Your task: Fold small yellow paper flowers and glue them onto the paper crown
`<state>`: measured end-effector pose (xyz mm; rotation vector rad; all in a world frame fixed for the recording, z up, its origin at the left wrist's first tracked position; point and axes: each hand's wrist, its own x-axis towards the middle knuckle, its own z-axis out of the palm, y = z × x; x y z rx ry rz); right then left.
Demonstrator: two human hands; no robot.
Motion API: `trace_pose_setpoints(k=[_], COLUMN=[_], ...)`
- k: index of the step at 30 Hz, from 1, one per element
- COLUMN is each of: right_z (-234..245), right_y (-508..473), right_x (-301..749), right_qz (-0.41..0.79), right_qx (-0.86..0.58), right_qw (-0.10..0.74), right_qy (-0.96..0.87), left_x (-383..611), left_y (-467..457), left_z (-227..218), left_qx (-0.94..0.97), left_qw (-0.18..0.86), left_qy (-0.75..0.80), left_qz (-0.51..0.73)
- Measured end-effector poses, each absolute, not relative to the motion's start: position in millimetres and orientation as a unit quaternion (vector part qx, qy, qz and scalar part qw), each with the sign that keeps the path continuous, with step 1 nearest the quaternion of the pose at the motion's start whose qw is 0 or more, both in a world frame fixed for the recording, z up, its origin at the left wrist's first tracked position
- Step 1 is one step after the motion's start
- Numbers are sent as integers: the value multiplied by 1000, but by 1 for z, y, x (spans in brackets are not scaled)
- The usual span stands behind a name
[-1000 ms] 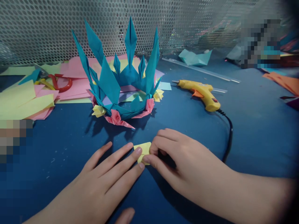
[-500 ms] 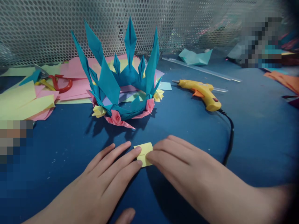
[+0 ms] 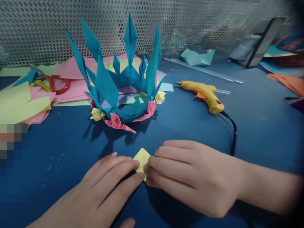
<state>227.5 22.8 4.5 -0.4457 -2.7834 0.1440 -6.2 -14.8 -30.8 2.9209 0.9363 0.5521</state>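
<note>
A small folded yellow paper (image 3: 142,157) lies on the blue table near the front, one corner pointing up. My left hand (image 3: 106,186) rests on the table with its fingertips pressed on the paper's left edge. My right hand (image 3: 192,174) comes in from the right, fingers curled together and pinching the paper's right side. Behind them stands a teal origami crown (image 3: 118,82) with tall points and small pink and yellow paper flowers round its base.
A yellow hot glue gun (image 3: 205,95) lies to the right of the crown, its black cord (image 3: 234,133) curving toward my right wrist. Pink and yellow paper sheets (image 3: 28,101) and red-handled scissors (image 3: 57,85) lie at the left. A perforated metal screen (image 3: 47,28) closes the back.
The yellow paper has turned from a flat rectangle to a diamond with a raised corner. My right fingers have curled onto it and both hands sit slightly lower.
</note>
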Motion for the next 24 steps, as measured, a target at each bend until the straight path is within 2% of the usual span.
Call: trace_pose_setpoints(k=[7, 12, 17, 24], right_z=[-1, -4, -2, -8], right_y=[26, 22, 22, 25], right_x=[228, 227, 228, 226], right_qz=[53, 46, 36, 70], right_qx=[-157, -193, -169, -184], right_qw=[160, 177, 179, 192], right_qy=[-973, -964, -969, -962], left_x=[-7, -6, -5, -7], left_y=[-15, -14, -14, -12], left_z=[-28, -29, -29, -27], left_qx=[954, 940, 927, 944], left_qw=[-11, 17, 14, 4], left_qy=[258, 266, 265, 262], left_qz=[149, 214, 265, 203])
